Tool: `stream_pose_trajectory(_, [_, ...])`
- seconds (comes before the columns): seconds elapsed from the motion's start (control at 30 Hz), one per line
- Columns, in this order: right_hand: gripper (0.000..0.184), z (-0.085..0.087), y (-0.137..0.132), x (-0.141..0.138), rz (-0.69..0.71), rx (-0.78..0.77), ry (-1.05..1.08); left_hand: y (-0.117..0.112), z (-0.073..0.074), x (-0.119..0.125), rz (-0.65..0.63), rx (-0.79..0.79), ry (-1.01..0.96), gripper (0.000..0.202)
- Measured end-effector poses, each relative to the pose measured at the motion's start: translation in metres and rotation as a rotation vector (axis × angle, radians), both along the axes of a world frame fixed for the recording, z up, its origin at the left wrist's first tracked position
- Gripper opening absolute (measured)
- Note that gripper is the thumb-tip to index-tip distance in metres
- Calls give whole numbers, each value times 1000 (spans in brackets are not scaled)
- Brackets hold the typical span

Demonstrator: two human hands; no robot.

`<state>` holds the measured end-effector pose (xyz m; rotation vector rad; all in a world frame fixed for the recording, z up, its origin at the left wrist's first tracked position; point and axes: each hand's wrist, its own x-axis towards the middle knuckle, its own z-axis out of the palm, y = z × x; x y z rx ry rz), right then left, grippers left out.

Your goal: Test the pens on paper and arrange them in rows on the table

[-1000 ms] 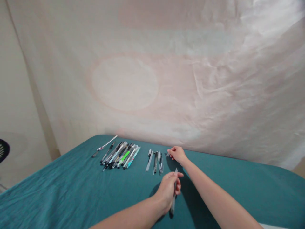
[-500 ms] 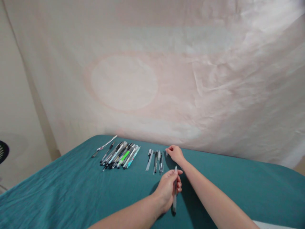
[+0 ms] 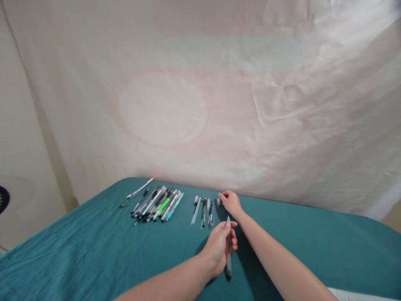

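My left hand (image 3: 219, 246) is closed around an uncapped clear pen (image 3: 229, 263), its pointed tip up past the thumb and its dark end toward me. Farther out, my right hand (image 3: 231, 202) hovers low over the cloth, thumb and forefinger slightly apart. Right by those fingertips lies a small clear pen cap (image 3: 218, 202). To its left is a short row of pen parts: a clear barrel (image 3: 196, 211), a cap (image 3: 196, 200), a dark pen piece (image 3: 204, 213) and another clear part (image 3: 211, 215).
A pile of pens (image 3: 153, 205), one with a bright green section (image 3: 162, 206), lies on the left of the teal cloth (image 3: 94, 246). Beyond it rests a longer thin pen-like item (image 3: 138, 191). A pale sheet (image 3: 347, 294) shows at the lower right. A hanging pale sheet (image 3: 219, 104) backs the table.
My right fingers have loosened and drawn slightly away from the cap, which shows more plainly on the cloth. My left hand still holds the pen, almost in the same place.
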<state>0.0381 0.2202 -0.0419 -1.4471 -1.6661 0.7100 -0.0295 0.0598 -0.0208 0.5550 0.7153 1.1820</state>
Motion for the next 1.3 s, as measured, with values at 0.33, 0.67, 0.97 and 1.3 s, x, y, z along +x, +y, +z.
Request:
stream_pose_trajectory(0.33, [18,10,-67,42,198,-75,83,0,-1,1,22,17,-31,17])
stream_pose_trajectory(0.67, [18,14,-55,13,357,258,-100,-1,1,-1,12,119,-35,29])
stream_pose_trajectory(0.97, [34,18,-113,37,277,-172,93,5,-3,-1,181,186,-83,28])
stream_pose_trajectory(1.3, [33,30,-172,66,534,-190,-114,6,3,-5,269,160,-19,23])
